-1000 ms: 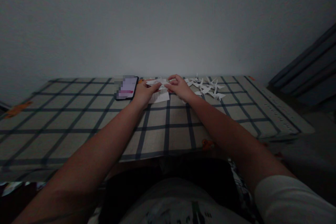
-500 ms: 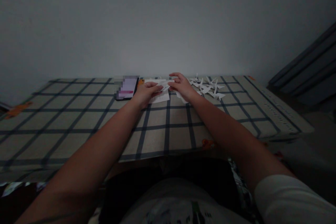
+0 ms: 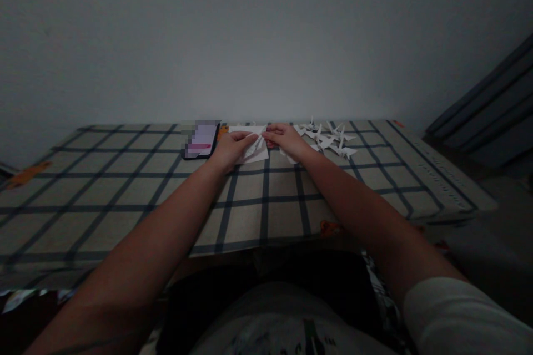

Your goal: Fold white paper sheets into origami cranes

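Note:
A small piece of folded white paper (image 3: 256, 145) is pinched between my two hands, its creases showing. My left hand (image 3: 231, 147) grips its left side with thumb and fingers. At its upper right edge, my right hand (image 3: 286, 138) holds it between thumb and curled fingers. Beneath them, a flat white sheet (image 3: 261, 155) lies on the tablecloth. Some more white paper (image 3: 288, 156) is partly hidden under my right hand. To the right of that hand sit several white origami cranes (image 3: 342, 150), close together.
A phone or tablet (image 3: 202, 141) with a lit screen, partly blurred out, lies left of my left hand. The table carries a checked cloth (image 3: 266, 205) with orange patches. A pale wall (image 3: 266, 39) rises behind it, and a dark curtain (image 3: 491, 100) hangs at the right.
My right hand's fingers, raised and spread before, have curled down and now pinch the paper's edge. The folded paper has tilted, showing more of its creased face. My left hand has barely moved.

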Available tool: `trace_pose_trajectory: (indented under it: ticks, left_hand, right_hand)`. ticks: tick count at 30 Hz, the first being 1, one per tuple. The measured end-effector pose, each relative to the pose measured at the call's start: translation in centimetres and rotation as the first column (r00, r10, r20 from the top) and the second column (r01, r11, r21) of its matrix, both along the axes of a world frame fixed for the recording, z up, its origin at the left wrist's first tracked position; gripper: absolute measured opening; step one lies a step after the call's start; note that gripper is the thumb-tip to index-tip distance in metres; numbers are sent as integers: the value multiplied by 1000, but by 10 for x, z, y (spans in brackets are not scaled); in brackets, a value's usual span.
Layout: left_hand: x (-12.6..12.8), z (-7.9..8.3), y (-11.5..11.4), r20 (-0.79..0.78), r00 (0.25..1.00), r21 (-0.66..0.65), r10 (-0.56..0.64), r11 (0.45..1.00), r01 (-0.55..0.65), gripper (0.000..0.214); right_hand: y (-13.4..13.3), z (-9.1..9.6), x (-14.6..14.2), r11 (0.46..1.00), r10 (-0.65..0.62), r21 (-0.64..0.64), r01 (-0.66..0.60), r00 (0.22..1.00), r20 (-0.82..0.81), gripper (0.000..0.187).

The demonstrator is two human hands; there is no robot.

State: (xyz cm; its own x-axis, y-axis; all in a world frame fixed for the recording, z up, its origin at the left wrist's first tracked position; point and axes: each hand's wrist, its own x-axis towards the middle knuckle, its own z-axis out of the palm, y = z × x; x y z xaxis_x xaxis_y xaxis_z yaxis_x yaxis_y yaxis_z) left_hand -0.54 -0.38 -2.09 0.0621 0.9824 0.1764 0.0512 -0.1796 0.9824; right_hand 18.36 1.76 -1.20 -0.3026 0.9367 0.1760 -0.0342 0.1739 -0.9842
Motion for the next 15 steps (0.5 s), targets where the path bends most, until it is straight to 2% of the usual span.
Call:
trace_pose_trajectory:
  ticks: [3,8,12,15]
  left_hand:
    - [1,0,-1,-2,1000,-8,7,1000,-7,47]
    - [3,2,-4,-41,999,-24,35,999,-36,41]
    - [3,3,-6,-125,990,10,61,998,-60,39]
    - [3,3,-8,-91,994,10,63,998,-62,40]
  right_hand:
    - [4,-3,1,999,38,-7,-38,998,48,19]
    - [7,-8,3,995,88,35,-89,996,27,20]
    - [6,-7,3,997,80,16,-81,996,38,18]
    - [5,-6,2,998,60,17,-61,997,52,19]
